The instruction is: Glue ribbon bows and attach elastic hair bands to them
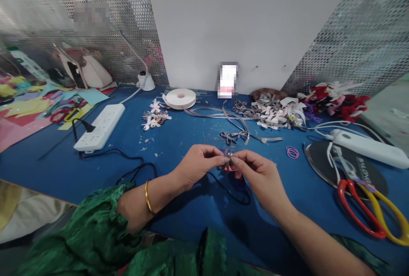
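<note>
My left hand [204, 159] and my right hand [254, 171] meet above the middle of the blue table. Both pinch a small grey ribbon bow [228, 156] between thumb and fingers. Just below and behind the bow shows a purple and orange object, mostly hidden by my fingers, so its kind is unclear. Finished-looking grey ribbon bows [228, 137] lie just beyond my hands. A long strip of grey ribbon [234, 118] curls behind them. Right of my right hand rest thin purple and pink rings [292, 152].
A white ribbon roll [180, 98], white bows [155, 114] and a heap of grey and white bows [275, 110] line the back. Red-and-yellow scissors [361, 208] lie at right on a dark round plate [367, 169]. A power strip [100, 127] stands left; black cord [140, 165] trails near my arm.
</note>
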A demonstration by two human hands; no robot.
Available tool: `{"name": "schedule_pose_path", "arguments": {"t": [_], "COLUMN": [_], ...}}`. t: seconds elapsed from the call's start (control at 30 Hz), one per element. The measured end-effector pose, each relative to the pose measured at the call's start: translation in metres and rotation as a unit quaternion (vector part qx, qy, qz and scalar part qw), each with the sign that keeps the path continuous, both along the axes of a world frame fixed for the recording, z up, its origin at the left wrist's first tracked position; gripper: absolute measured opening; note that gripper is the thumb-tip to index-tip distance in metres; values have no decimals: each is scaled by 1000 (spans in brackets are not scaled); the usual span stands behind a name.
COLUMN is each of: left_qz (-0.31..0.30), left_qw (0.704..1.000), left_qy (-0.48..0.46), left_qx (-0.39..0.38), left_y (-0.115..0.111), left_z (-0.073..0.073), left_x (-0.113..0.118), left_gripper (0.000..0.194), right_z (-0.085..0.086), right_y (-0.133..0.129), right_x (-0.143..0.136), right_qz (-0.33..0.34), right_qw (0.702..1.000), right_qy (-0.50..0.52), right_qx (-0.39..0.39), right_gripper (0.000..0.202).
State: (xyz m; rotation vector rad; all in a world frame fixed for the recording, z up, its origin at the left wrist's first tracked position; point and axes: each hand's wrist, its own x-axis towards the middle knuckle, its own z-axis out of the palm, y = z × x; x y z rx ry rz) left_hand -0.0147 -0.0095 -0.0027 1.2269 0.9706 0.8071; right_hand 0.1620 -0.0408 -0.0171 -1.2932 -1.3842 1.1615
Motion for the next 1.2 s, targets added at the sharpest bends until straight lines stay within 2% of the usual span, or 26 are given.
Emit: {"name": "schedule_pose_path", "arguments": {"t": [0.2, 0.47, 0.67, 0.97, 1.2], "left_qz": [-3, -12, -3, 16, -2], "left_qw": [1000, 1000, 997, 999, 998], "left_qy": [5, 9, 47, -20, 21], "left_qx": [21, 11, 57, 47, 52], "left_y": [1, 0, 0, -3, -3], "left_z": [-1, -3, -1, 5, 4], "left_x": [0, 0, -1, 1, -1], "left_gripper": [23, 20, 19, 37, 21], "right_z": [0, 1, 2, 5, 8], "right_y": [0, -1, -1, -1, -3], "right_x": [-1, -1, -1, 1, -2], "right_qz": [-4, -11, 2, -25, -12], "right_qw": [1000, 1000, 1000, 997, 999], "right_qy": [7, -3, 0, 79, 50], "right_qx": [-4, 7, -5, -4, -3], "right_gripper": [25, 24, 24, 21, 21]}}
